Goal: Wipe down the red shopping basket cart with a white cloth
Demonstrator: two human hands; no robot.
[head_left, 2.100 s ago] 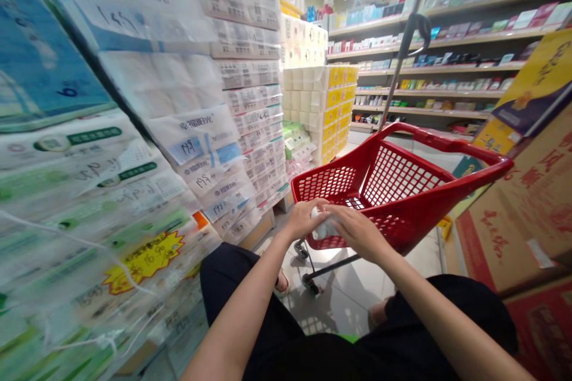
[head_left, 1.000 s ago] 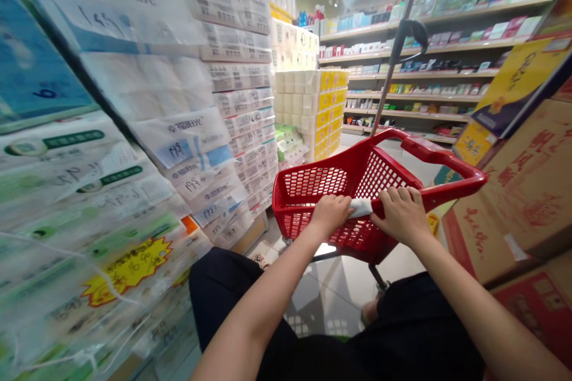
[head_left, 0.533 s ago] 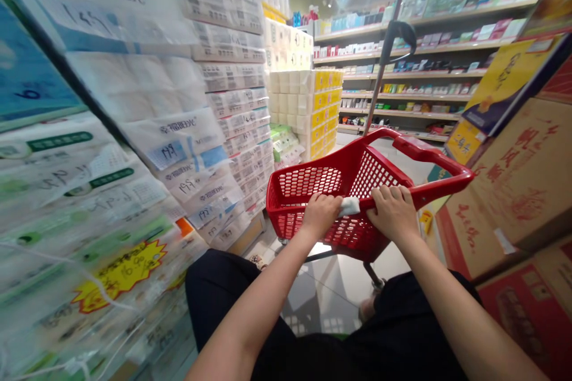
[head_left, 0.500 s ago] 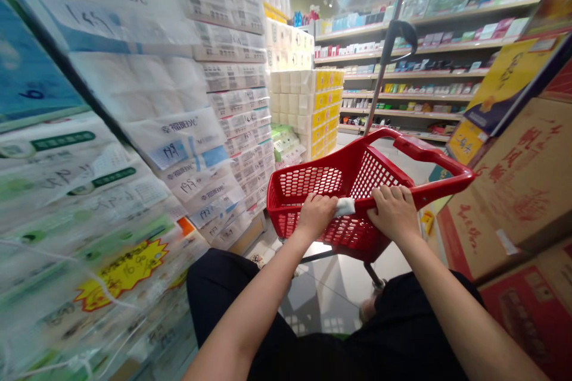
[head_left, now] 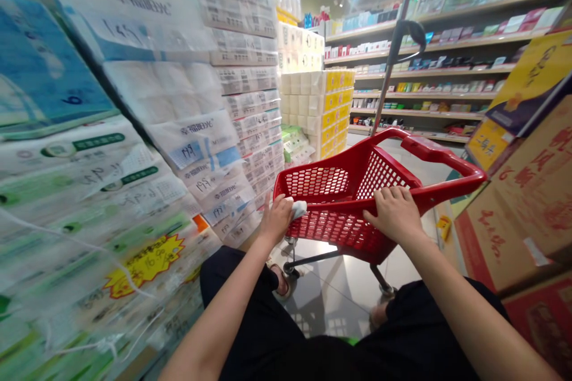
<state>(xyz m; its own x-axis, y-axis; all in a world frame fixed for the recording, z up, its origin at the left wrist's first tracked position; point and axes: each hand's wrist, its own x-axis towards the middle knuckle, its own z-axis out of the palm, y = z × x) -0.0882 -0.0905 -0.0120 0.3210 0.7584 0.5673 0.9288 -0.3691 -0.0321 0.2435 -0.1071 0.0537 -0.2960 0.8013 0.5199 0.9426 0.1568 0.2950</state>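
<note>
A red shopping cart [head_left: 339, 229] with a perforated basket stands sideways before me, its handle [head_left: 447, 158] to the right. At the left end of the near rim, my left hand [head_left: 277, 217] is closed on a white cloth [head_left: 299, 209], which lies against the rim. My right hand [head_left: 395, 211] grips the same rim farther right, fingers over the top and thumb on the near side. The inside of the basket is partly hidden by the near wall.
Stacked tissue packs [head_left: 187, 149] rise close on the left. Cardboard boxes [head_left: 527, 208] stand on the right. Shelves of goods [head_left: 424, 95] line the back. A grey pole [head_left: 393, 41] rises behind the cart. My feet are on the tiled floor [head_left: 330, 297].
My left hand has slid leftward along the near rim with the white cloth. My right hand stays on the rim. The whole view has shifted slightly, showing more of the left stacks.
</note>
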